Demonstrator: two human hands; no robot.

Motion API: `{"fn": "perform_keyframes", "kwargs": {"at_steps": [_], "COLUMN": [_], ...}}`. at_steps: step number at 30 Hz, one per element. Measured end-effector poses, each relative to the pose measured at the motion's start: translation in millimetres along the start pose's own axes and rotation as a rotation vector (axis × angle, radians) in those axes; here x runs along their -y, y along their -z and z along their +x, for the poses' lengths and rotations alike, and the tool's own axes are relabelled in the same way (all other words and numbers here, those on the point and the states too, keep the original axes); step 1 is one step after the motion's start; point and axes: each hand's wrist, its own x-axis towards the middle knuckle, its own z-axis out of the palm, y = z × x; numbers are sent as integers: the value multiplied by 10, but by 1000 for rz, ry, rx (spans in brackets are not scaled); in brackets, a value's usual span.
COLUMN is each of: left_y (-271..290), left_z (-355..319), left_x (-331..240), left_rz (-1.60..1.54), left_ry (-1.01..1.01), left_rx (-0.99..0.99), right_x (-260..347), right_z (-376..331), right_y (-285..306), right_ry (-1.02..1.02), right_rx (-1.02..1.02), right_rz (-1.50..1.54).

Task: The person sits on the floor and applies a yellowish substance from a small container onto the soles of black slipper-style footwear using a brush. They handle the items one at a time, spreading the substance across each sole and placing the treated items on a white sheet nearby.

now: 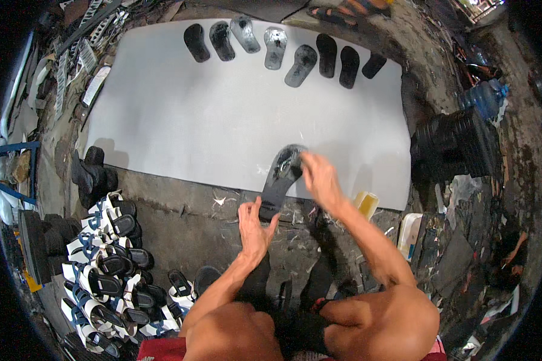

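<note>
A black shoe sole (277,183) lies aslant across the near edge of the pale sheet (180,114). Its toe part has a wet-looking shine. My left hand (256,231) grips the heel end between thumb and fingers, just off the sheet's edge. At the toe's right edge is my right hand (323,183), its fingers bent together. Whatever it pinches, if anything, is hidden and slightly blurred. Along the sheet's far side lie several more soles, some dull black like this dark sole (327,55), others glossy like this shiny sole (275,48).
A pale container with amber contents (366,204) sits by my right forearm, and a white tray-like piece (410,234) lies farther right. White-and-black sandals (105,265) are heaped at the left. Dark stacked soles (451,144) and a blue clear bottle (486,96) stand right of the sheet.
</note>
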Motion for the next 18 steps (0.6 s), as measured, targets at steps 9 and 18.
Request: {"fn": "perform_keyframes", "kwargs": {"at_steps": [9, 18], "left_y": [41, 121], "left_z": [6, 46], "left_x": [132, 156], "left_rz": [-87, -126], "left_ry": [31, 4], "left_rx": [25, 101], "right_x": [205, 683], "right_z": [-110, -537], "right_y": [-168, 47], "right_ry": [139, -66], "right_rx": [51, -78], "right_rz": [-133, 229]}}
